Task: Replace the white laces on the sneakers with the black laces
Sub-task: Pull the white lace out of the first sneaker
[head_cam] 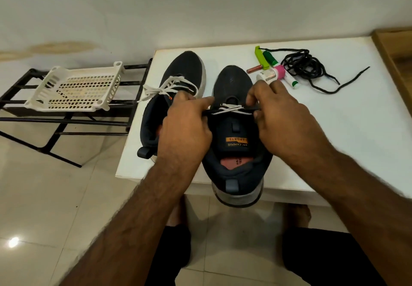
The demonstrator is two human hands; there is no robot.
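White lace [227,109] on near sneaker [234,143] — left hand [186,127] and right hand [283,116] pinch it; black laces [305,67] at 2 o'clock.

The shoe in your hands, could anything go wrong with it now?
Maybe. The near shoe hangs its heel over the table edge, so a hard tug by the left hand or right hand on the white lace might tip it off. The black laces lie in a tangled pile and could knot or drag the little tubes beside them.
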